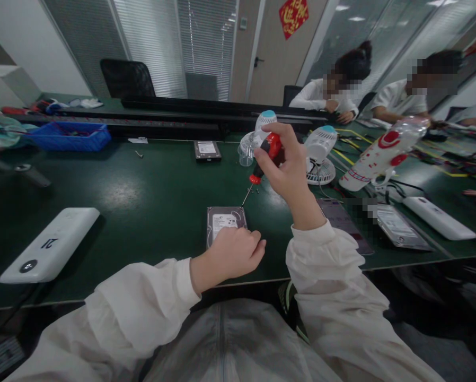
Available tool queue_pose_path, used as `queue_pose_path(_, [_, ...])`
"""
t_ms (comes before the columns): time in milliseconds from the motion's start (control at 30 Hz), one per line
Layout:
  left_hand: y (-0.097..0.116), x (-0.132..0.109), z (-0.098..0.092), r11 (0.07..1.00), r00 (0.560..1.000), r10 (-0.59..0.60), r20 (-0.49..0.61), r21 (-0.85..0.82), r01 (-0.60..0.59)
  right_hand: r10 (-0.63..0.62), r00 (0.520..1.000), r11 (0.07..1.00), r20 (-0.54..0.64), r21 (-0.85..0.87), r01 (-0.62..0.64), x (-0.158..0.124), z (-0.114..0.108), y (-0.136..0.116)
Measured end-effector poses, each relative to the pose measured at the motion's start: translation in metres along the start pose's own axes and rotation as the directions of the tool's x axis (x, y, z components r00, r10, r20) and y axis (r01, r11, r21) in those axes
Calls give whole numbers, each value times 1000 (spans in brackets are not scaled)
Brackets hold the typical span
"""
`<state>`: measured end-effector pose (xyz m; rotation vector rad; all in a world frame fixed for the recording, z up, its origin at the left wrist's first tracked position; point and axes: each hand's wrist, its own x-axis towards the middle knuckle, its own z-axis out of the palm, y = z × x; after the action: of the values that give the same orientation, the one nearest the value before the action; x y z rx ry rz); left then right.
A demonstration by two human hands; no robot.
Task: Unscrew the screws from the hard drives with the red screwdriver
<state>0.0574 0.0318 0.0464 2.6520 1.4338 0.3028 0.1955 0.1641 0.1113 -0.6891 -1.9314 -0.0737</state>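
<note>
A hard drive [218, 218] with a white label lies flat on the green table in front of me. My left hand [235, 250] rests over its near right part with curled fingers, gripping it against the table; the contact is hidden. My right hand [288, 164] is closed around the red and black handle of a screwdriver [255, 175]. The tool is tilted, and its tip meets the drive's far right corner. A few small screws [254, 190] lie on the table just beyond that corner.
A second hard drive [207, 150] lies farther back, beside a clear plastic cup [245, 156]. White fans [319, 146], a bottle [383, 154], a phone [345, 225] and another drive [400, 227] stand or lie rightward. White power banks [51, 244] flank me. A blue basket [71, 136] is at left; co-workers sit back right.
</note>
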Motion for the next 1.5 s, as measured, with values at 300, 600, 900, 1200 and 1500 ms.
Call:
queue_pose_path(300, [0, 0, 0, 1000, 1000, -5, 5, -11, 5, 26, 1000, 998, 11, -57, -25, 2, 0, 1])
queue_pose_path(600, [0, 0, -1, 1000, 1000, -6, 28, 4, 5, 1, 999, 998, 54, 60, -4, 3, -6, 3])
queue_pose_path(900, [0, 0, 1, 1000, 1000, -11, 24, -15, 11, 41, 997, 999, 66, 1, -41, 4, -7, 1])
queue_pose_path(1200, [0, 0, 1, 1000, 1000, -1, 5, 1, 1, 46, 996, 999, 74, -31, -44, 3, -6, 4])
queue_pose_path(1500, [0, 0, 1, 1000, 1000, 5, -8, -4, -5, 2, 999, 1000, 42, 15, -3, 3, -6, 0])
